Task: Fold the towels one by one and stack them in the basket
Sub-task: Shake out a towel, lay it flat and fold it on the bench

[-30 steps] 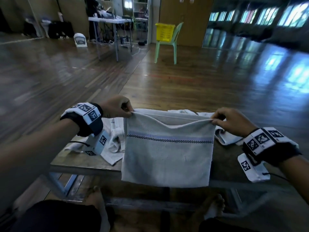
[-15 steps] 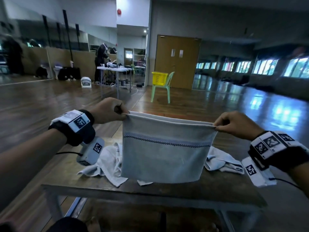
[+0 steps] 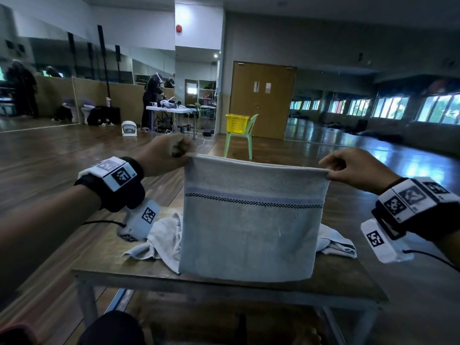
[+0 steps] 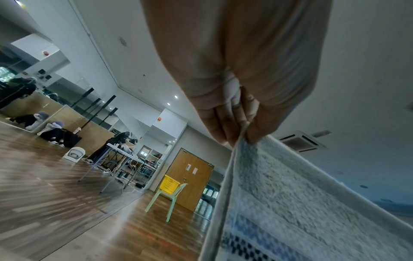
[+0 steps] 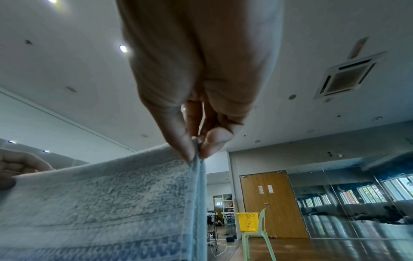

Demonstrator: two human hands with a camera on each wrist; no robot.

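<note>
No readable words, brand names or numbers in any view. Only markings: black-and-white square coded tags on white wrist-camera housings, left wrist [image 3: 117, 173] and right wrist [image 3: 413, 197]; two pale notices on brown wooden double door [image 3: 262, 87], too small to read.

towel [image 3: 251, 227]: pale grey, blue checked band, folded double, hanging upright, taut
others [image 3: 161, 239]: crumpled on table [image 3: 224, 281]
basket [image 3: 236, 123]: yellow, on far chair [image 3: 242, 138]

Glossy wooden floor [image 3: 62, 155], brown double door [image 3: 262, 100], mirrored walls [image 3: 82, 63].
</note>
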